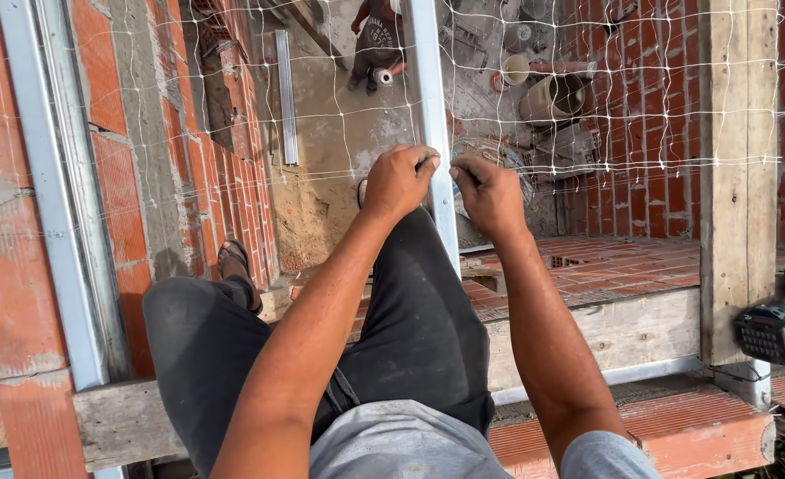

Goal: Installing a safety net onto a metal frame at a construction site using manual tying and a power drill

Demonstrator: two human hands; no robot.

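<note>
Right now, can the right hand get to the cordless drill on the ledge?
Probably yes. The right hand is pinching the white netting at the metal post; the cordless drill lies lower right, beside the wooden post, with nothing between them.

Both bare arms reach out straight ahead. The left hand (398,180) and the right hand (490,191) are curled into fists, close together, knuckles up; the fingertips are hidden, maybe pinching something
</note>
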